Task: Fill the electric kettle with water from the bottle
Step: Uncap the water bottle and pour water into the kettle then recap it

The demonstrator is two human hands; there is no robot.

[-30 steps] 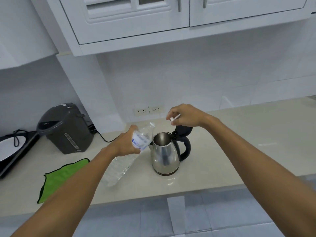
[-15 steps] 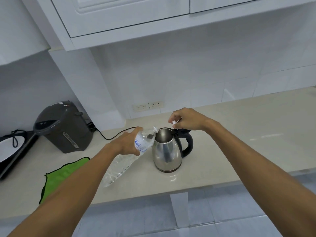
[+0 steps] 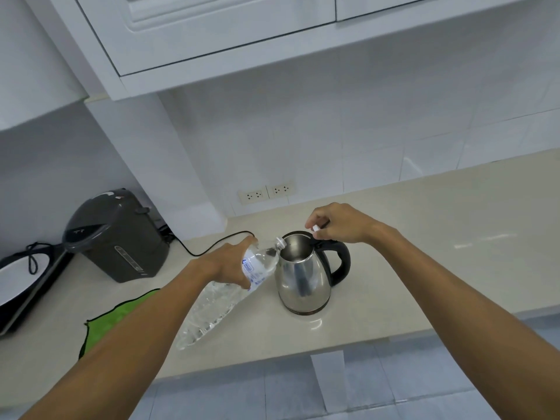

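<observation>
Left hand [image 3: 231, 262] grips tilted bottle [image 3: 225, 295] at kettle [image 3: 304, 277] rim; right hand [image 3: 336, 222] pinches white cap [image 3: 315, 228].

Bare forearms, seemingly no sleeves

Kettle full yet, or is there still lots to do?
Not yet. Done: the kettle is open and the bottle is uncapped; the right hand holds the cap. In hand: the left hand tilts the bottle's mouth to the kettle's rim. Left: pouring; no stream is visible.
</observation>
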